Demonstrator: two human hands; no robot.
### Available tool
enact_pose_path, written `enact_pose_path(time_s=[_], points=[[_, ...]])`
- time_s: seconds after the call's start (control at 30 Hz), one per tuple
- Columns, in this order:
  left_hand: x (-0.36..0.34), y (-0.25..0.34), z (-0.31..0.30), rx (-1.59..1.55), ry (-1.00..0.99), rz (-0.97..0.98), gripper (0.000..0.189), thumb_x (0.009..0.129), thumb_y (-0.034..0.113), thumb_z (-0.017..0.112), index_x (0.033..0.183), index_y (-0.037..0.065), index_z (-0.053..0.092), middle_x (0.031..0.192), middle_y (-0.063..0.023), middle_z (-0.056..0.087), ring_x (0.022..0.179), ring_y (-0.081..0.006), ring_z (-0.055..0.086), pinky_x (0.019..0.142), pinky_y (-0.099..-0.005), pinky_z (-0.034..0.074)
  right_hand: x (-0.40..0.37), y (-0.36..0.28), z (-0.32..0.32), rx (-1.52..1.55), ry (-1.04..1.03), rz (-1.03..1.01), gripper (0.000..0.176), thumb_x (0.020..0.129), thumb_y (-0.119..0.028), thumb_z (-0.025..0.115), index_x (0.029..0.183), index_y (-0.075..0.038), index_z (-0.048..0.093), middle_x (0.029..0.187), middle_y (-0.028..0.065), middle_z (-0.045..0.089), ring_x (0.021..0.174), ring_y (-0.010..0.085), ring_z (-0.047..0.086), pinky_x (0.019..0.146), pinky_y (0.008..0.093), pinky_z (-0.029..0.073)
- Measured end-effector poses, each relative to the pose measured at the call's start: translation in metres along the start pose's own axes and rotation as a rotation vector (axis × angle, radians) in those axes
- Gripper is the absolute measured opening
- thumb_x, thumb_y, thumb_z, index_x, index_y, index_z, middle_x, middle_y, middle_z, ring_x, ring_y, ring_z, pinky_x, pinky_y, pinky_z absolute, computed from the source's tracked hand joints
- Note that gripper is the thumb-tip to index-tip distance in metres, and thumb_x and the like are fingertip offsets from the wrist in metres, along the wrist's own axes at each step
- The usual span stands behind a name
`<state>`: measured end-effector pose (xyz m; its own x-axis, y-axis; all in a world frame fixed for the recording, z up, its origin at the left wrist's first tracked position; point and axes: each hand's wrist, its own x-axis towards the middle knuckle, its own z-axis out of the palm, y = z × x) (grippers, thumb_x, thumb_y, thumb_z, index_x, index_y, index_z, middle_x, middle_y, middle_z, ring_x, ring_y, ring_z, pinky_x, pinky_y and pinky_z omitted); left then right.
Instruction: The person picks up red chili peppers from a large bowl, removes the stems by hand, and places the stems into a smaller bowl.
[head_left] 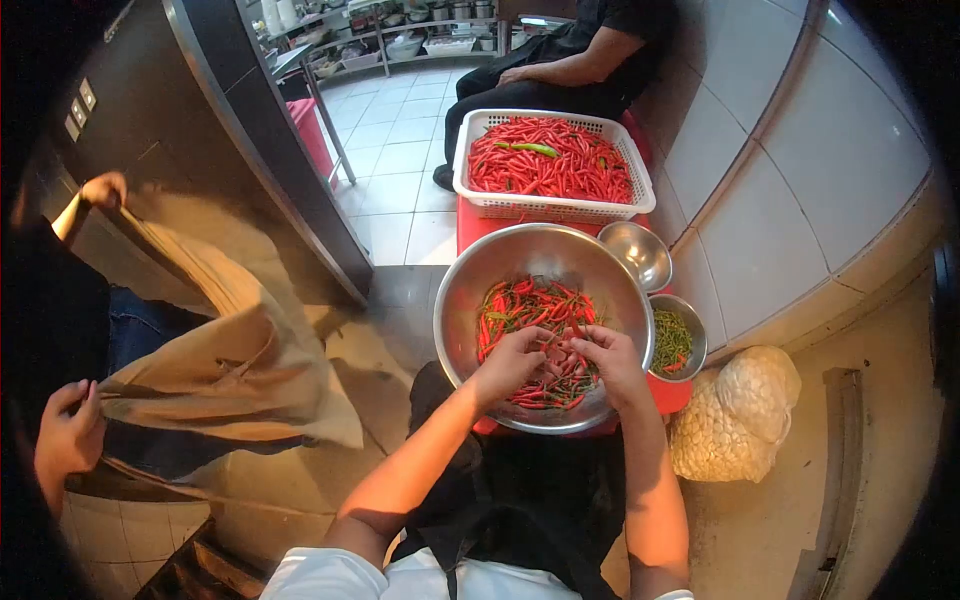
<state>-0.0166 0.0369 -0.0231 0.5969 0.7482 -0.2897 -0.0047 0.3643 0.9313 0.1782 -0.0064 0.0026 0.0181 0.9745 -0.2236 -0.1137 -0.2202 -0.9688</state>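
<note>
Far left of my left grip, a co-worker's hands (70, 430) spread a brown cloth (215, 375), creased and limp. My left grip (512, 362) is over the big metal bowl (460, 300), fingertips curled nearly together; I cannot tell what they pinch. Under both grips lie the loose chillies (530, 300), slim, glossy red, mixed with thin green bits. I read the step in hand as close finger work on single chillies; the next move calls for a light pinch, kept inside the rim. Beyond the grips are a white slotted plastic basket (550, 208) heaped with red chillies and, behind it, a seated person (590, 65). My right grip (610, 362) faces the left, fingers bent inward, its pinch hidden from me. Just right of it, on the red tabletop (670, 397), sit a small shiny bowl (637, 252) and a bowl of thin green stems (670, 340). Farther right is a lumpy, pale plastic bag (735, 415).
</note>
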Motion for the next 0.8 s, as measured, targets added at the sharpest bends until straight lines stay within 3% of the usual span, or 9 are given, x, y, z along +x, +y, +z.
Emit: enact_pose_path(time_s=[0.07,0.17,0.27,0.37,0.57,0.67,0.8], points=[[0.001,-0.002,-0.002,0.391,0.054,0.122,0.038,0.098,-0.003,0.049,0.136,-0.002,0.047,0.115,-0.0142,0.063,0.097,-0.0186,0.067,0.084,-0.0316,0.059,0.000,0.002,-0.002,-0.028,-0.007,0.014,0.022,0.092,-0.008,0.066,0.112,0.002,0.067,0.093,0.0048,0.071,0.076,0.0098,0.064,0.064,0.0226,0.049],[0.002,-0.003,0.002,0.227,0.034,0.154,0.037,0.099,-0.001,0.047,0.136,0.001,0.049,0.114,-0.0122,0.063,0.093,-0.0162,0.066,0.081,-0.0302,0.059,0.000,0.007,0.001,-0.100,0.014,0.049,0.022,0.090,-0.011,0.069,0.107,0.002,0.068,0.088,0.0040,0.070,0.072,0.0072,0.061,0.061,0.0220,0.049],[0.003,0.002,0.007,-0.133,0.088,-0.016,0.036,0.099,0.001,0.046,0.135,0.000,0.050,0.112,-0.0114,0.064,0.088,-0.0168,0.067,0.076,-0.0288,0.058,-0.005,0.002,0.009,-0.141,-0.031,0.007,0.022,0.087,-0.013,0.074,0.104,0.001,0.069,0.087,0.0033,0.070,0.073,0.0067,0.061,0.063,0.0230,0.048],[0.006,-0.005,0.003,-0.272,0.095,-0.062,0.035,0.101,0.002,0.045,0.135,0.003,0.051,0.113,-0.0103,0.064,0.096,-0.0159,0.065,0.084,-0.0287,0.057,-0.006,0.006,0.017,-0.255,-0.007,-0.071,0.018,0.087,-0.013,0.075,0.101,-0.002,0.070,0.086,-0.0006,0.068,0.069,0.0038,0.056,0.061,0.0204,0.044],[0.011,-0.013,0.010,-0.206,0.169,0.079,0.034,0.100,-0.001,0.042,0.133,0.000,0.051,0.119,-0.0145,0.064,0.106,-0.0208,0.065,0.089,-0.0310,0.055,0.000,0.025,0.023,-0.387,-0.006,-0.109,0.016,0.088,-0.016,0.074,0.099,-0.004,0.071,0.081,-0.0027,0.066,0.067,0.0027,0.054,0.059,0.0214,0.043],[0.020,-0.025,0.012,-0.195,0.200,0.197,0.033,0.100,-0.002,0.042,0.132,-0.003,0.051,0.122,-0.0174,0.064,0.112,-0.0243,0.063,0.094,-0.0330,0.053,-0.006,0.014,0.031,-0.351,-0.041,0.037,0.016,0.090,-0.017,0.072,0.099,-0.004,0.071,0.077,-0.0037,0.063,0.065,0.0031,0.053,0.057,0.0208,0.041],[0.009,-0.009,0.024,-0.220,0.274,0.178,0.032,0.101,-0.001,0.041,0.132,-0.004,0.050,0.123,-0.0192,0.063,0.115,-0.0256,0.063,0.098,-0.0356,0.051,-0.011,0.007,0.033,-0.224,-0.086,0.162,0.016,0.091,-0.017,0.070,0.099,-0.004,0.070,0.074,-0.0040,0.062,0.062,0.0037,0.053,0.055,0.0204,0.040]])
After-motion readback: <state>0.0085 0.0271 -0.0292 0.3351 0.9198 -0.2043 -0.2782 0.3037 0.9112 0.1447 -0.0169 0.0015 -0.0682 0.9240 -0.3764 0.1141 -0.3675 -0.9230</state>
